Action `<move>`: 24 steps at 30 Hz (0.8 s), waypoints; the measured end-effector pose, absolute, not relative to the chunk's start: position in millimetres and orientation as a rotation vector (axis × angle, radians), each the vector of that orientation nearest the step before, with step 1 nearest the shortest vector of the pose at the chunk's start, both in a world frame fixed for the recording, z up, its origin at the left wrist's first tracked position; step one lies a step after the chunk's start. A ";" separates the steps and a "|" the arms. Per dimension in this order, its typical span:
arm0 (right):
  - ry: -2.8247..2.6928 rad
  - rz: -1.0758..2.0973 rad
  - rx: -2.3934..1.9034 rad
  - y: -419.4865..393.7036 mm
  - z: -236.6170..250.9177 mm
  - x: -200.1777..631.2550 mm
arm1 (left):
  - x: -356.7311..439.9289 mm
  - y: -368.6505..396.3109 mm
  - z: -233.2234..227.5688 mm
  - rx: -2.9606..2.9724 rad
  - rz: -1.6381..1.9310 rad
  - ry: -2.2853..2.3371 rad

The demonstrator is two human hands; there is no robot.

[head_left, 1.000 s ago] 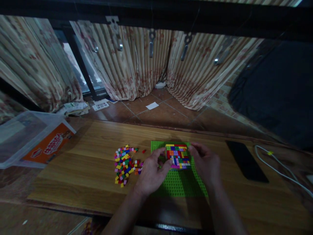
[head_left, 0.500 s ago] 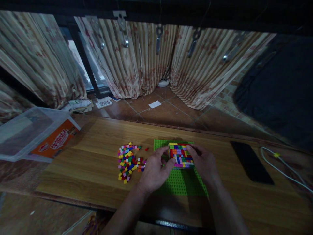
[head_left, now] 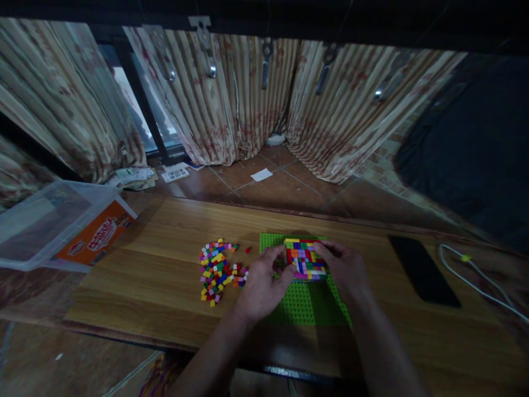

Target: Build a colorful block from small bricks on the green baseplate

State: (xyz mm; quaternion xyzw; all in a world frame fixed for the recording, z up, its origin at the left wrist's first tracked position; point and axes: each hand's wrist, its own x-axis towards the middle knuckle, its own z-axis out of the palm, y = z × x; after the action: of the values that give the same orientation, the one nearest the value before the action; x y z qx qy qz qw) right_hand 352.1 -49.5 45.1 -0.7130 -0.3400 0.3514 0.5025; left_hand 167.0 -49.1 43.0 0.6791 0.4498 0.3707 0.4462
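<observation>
A multicoloured block of toy building bricks (head_left: 305, 258) sits over the far part of a green studded baseplate (head_left: 306, 311). My left hand (head_left: 264, 284) grips its left side, with the thumb at the near left corner and the fingers bent round the far left edge. On the opposite side my right hand (head_left: 343, 267) holds the block, its thumb by the top right edge and its other fingers partly hidden behind. Loose small bricks (head_left: 215, 273) lie in a heap left of my left hand, and a single red brick (head_left: 248, 250) rests apart from them.
All this is on a wooden table (head_left: 144, 270). A clear plastic bin (head_left: 66, 193) with an orange label stands at the left end. To the right lie a dark flat phone-like slab (head_left: 424, 270) and a white cable (head_left: 475, 275). Striped curtains (head_left: 248, 99) hang beyond.
The view has shifted very slightly. Both hands stay on the brick block in nearly the same place, and the loose bricks look unmoved.
</observation>
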 end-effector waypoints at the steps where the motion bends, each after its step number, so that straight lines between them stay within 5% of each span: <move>1: -0.817 0.845 -1.719 -49.1 43.5 352.5 | 167.0 -48.9 42.9 1.685 0.915 1.113; 15: -0.674 0.919 -1.650 -54.4 45.9 353.5 | 168.5 -51.1 43.2 1.671 0.893 1.186; 24: -0.603 0.464 -1.407 -55.7 54.8 348.0 | 155.3 -41.6 48.7 1.608 1.023 1.199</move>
State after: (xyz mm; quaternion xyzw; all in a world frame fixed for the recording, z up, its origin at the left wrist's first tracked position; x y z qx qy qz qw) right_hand 348.0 -55.7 54.8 -0.6309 -0.2706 0.2079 0.6968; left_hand 155.3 -41.6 48.7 0.6447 0.4808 0.4100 0.4303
